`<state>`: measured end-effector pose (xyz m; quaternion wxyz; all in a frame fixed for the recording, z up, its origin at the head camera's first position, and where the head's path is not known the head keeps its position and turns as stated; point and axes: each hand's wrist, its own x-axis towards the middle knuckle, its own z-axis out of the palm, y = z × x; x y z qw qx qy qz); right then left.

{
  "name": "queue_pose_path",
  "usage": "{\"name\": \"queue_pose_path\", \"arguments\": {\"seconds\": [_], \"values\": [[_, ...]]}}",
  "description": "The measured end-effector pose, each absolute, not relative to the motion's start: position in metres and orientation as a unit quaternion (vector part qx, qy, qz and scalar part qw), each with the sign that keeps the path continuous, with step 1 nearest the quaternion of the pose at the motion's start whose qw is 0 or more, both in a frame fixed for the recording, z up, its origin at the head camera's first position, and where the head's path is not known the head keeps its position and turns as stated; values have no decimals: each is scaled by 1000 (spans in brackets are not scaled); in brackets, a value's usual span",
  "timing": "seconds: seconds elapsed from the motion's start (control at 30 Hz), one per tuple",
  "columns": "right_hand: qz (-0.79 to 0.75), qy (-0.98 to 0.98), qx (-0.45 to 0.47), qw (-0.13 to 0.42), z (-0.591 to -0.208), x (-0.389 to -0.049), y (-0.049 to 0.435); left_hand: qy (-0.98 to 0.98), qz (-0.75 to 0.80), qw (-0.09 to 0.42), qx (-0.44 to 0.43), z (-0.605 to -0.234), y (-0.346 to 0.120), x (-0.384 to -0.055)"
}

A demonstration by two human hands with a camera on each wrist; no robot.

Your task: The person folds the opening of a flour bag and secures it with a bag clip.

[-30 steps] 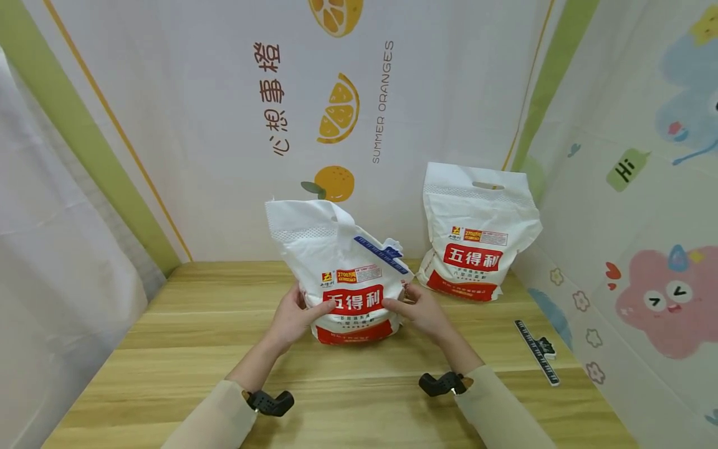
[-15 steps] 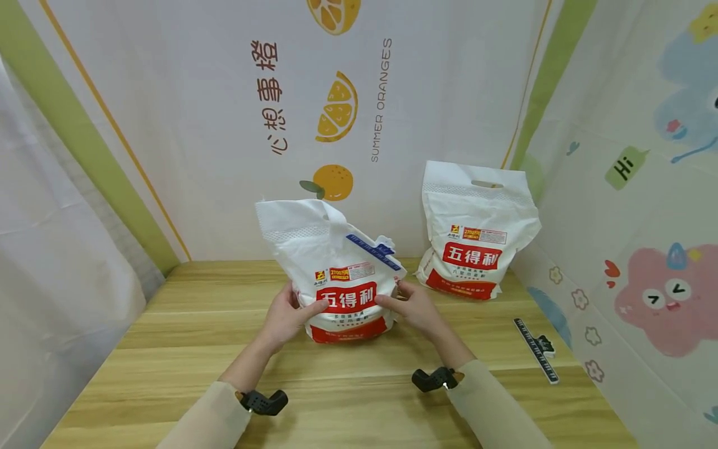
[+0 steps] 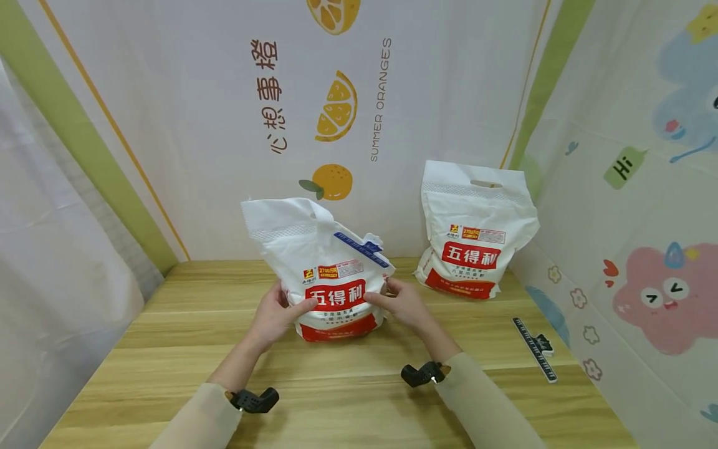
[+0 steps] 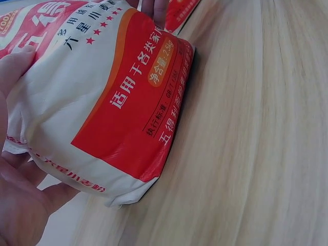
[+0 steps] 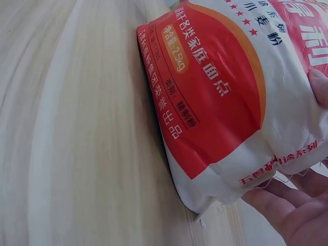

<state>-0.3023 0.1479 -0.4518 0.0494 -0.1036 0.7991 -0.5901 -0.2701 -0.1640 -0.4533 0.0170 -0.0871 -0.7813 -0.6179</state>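
A white flour bag (image 3: 286, 259) with red labels and "2.5kg" printed on it stands left of the table's middle, its top folded over to one side. A blue clip (image 3: 361, 249) slants across the folded top at the right. My left hand (image 3: 275, 319) grips the bag's left side, thumb on the front and fingers around the side and behind. On the opposite side my right hand (image 3: 408, 307) holds it likewise, with the thumb near the red label. Both wrist views show the bag's bottom edge at or very close to the wooden tabletop.
A second flour bag (image 3: 471, 209), with an upright handle top, stands at the back right near the curtain. A black clip (image 3: 535, 350) lies on the wooden table (image 3: 348, 399) at the right. Curtains (image 3: 191, 125) enclose the back and sides.
Both hands and the flour bag between them have shifted left, a little farther from the second bag. The grip looks the same, and the second bag and black clip stay put.
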Motion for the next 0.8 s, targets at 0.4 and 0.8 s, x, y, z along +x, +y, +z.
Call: {"name": "queue_pose_path", "arguments": {"seconds": [0.4, 0.8], "values": [[-585, 801, -113, 54, -452, -311, 129, -787, -613, 17, -70, -452, -183, -270], [-589, 796, -121, 69, -449, -315, 103, -797, -600, 28, -56, -450, -206, -267]]}}
